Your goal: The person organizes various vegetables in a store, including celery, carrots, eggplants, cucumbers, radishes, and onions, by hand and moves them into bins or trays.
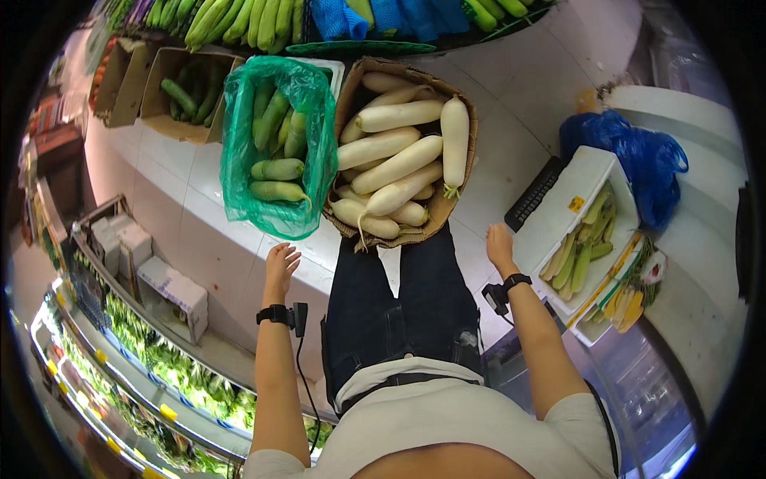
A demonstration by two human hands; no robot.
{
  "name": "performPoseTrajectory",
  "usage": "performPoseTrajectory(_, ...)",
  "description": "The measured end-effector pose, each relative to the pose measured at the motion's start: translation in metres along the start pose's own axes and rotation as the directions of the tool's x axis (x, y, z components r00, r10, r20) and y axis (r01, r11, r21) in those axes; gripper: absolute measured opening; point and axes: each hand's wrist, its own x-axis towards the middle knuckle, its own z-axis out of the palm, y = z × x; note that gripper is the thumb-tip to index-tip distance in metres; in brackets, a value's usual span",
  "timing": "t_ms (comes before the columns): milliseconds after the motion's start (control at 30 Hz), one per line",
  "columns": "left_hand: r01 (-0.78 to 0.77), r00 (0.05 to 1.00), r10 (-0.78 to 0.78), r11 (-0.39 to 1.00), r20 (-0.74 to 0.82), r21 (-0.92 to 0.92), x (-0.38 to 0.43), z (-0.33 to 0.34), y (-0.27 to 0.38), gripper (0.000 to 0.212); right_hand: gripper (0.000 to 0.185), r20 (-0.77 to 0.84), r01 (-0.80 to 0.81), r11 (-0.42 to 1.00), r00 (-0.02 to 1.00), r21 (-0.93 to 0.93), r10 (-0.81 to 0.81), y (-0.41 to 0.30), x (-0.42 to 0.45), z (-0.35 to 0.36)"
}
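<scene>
White daikon radishes (400, 166) fill an open cardboard box (468, 197) in front of my legs. Left of it stands a box lined with a translucent green plastic bag (230, 143), holding several green radishes (278, 169). My left hand (282, 262) hangs just below the green-lined box's near edge, apart from it, with fingers spread and nothing held. My right hand (500, 244) is loosely closed beside my thigh, right of the daikon box, with nothing visible in it. A black keyboard (534, 193) lies close to that hand. Both wrists wear black strapped devices.
Cardboard boxes, one with green cucumber-like vegetables (190, 96), stand at the back left. Behind is a vegetable display (257, 24). On the right, a white foam box (604, 161) holds green vegetables beside a blue plastic bag (640, 164). A lit shelf of leafy greens (173, 359) runs lower left.
</scene>
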Motion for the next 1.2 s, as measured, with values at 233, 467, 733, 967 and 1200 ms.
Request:
performPoseTrajectory(233,-0.052,0.998,0.055,0.972,-0.008,0.227,0.016,0.073,-0.039,0.025,0.013,-0.058,0.189,0.957,0.982,0.220,-0.180,-0.003,0.077,-0.038)
performPoseTrajectory(467,-0.434,0.710,0.625,0.024,0.325,0.901,0.051,0.166,-0.035,0.049,0.023,-0.046,0.107,0.958,0.994,0.265,-0.099,-0.001,0.111,-0.039)
performPoseTrajectory(733,-0.428,0.695,0.490,-0.308,0.527,0.850,0.061,0.201,-0.027,0.058,0.024,-0.003,0.081,0.933,0.996,0.350,-0.085,-0.041,0.100,-0.009)
performPoseTrajectory(967,-0.365,0.750,0.486,-0.260,0.448,0.894,0.074,0.216,-0.041,0.058,0.026,0.055,-0.018,0.930,0.998,0.367,-0.003,-0.041,0.091,-0.008)
performPoseTrajectory(1200,-0.445,0.735,0.437,-0.266,0.519,0.855,0.085,0.213,-0.039,0.054,0.025,0.020,-0.033,0.959,0.999,0.282,0.029,-0.037,0.100,-0.005)
